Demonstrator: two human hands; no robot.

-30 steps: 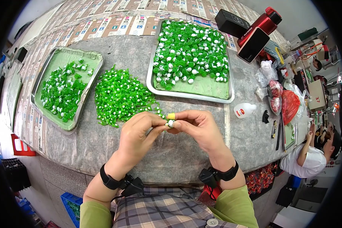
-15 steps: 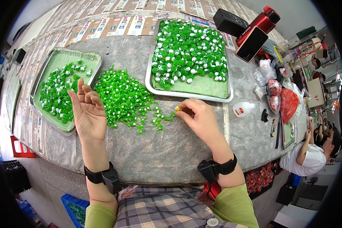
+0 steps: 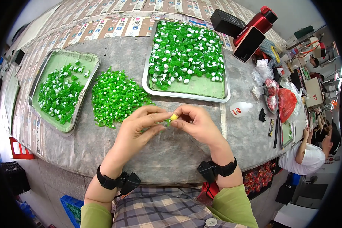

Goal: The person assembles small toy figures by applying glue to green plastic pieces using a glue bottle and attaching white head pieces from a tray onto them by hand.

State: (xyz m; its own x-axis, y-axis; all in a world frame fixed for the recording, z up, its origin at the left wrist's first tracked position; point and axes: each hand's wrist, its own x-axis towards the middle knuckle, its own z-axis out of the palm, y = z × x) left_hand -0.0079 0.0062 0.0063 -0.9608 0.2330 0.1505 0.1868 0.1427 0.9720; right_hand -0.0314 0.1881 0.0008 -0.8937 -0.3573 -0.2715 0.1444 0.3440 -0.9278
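Observation:
My left hand point(image 3: 137, 127) and my right hand point(image 3: 197, 123) meet over the near middle of the table. Between their fingertips is a small green plastic piece point(image 3: 168, 122), mostly hidden, with the left thumb and fingers closing around it. A small yellow bit point(image 3: 174, 117) shows at the right thumb and index tips; whether it is worn or pinched I cannot tell. Beyond my left hand lies a heap of small green pieces with white spots point(image 3: 119, 97). Green pieces with white eyeball-like balls fill a large metal tray point(image 3: 186, 97), and more lie in a left tray point(image 3: 88, 62).
Right of my hands stands a white squeeze bottle point(image 3: 241, 109). Farther right are a red plastic bag point(image 3: 287, 104), a phone point(image 3: 249, 43), a red flask point(image 3: 265, 18) and a black box point(image 3: 227, 22). A person in white point(image 3: 302, 157) sits at the right edge.
My left hand, raised with its palm up, has come right and down to meet my right hand. The loose green pieces beside the right fingertips are now hidden or gone from there.

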